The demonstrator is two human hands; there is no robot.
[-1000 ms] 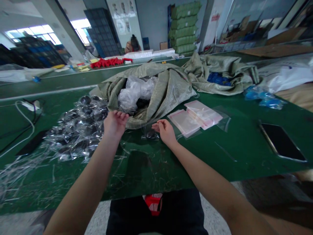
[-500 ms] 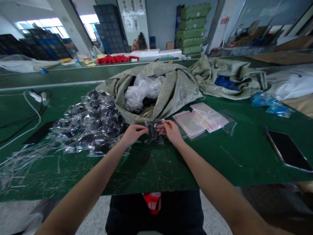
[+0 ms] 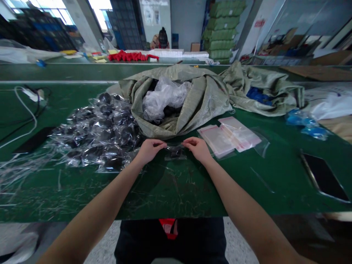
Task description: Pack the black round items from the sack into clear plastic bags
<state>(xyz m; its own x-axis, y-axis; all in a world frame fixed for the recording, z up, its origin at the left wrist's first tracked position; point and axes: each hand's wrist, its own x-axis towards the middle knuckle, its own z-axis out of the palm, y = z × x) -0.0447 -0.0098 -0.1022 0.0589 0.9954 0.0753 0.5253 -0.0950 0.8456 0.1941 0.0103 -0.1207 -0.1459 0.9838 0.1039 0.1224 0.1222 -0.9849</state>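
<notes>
Left hand (image 3: 150,150) and right hand (image 3: 198,148): I pinch the clear bag (image 3: 175,152) by its far corners, right of the wrapped pile (image 3: 103,126)

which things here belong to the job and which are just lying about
Likely the job:
small clear bag held by left hand and right hand
bagged dark items
flat clear bags
open sack

Probably just lying about:
phone
white cable
plastic strips
red items

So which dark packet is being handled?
The lone packet between the left hand and right hand, set apart from the other packets heaped to the left.
</notes>
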